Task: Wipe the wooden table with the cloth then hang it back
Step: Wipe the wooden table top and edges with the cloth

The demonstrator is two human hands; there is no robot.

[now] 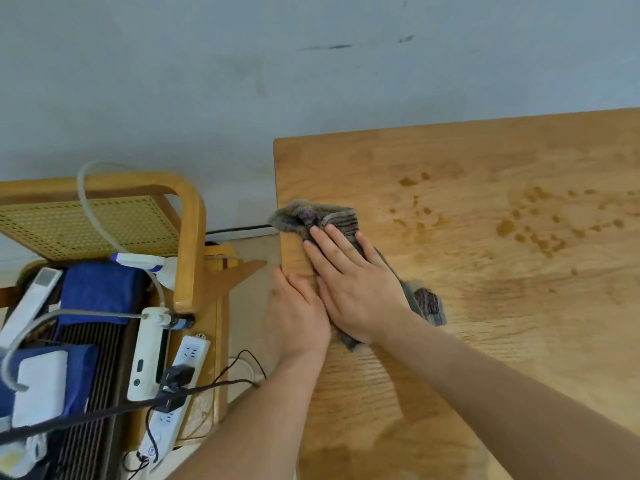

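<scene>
A wooden table (485,306) fills the right half of the view, its left edge running down the middle. A grey striped cloth (311,216) lies crumpled at that left edge, one end hanging slightly over it and the other end showing at the right of my wrist. My right hand (353,285) lies flat on the cloth, fingers spread and pointing toward the wall. My left hand (298,313) rests at the table's left edge just beside it, fingers curled over the edge, touching the right hand. Brown spots (533,216) mark the tabletop farther right.
A wooden chair (187,237) with a cane back stands left of the table, loaded with a blue cushion (100,292), white devices, a power strip (176,386) and cables. A grey wall (277,64) runs behind. A narrow strip of floor separates chair and table.
</scene>
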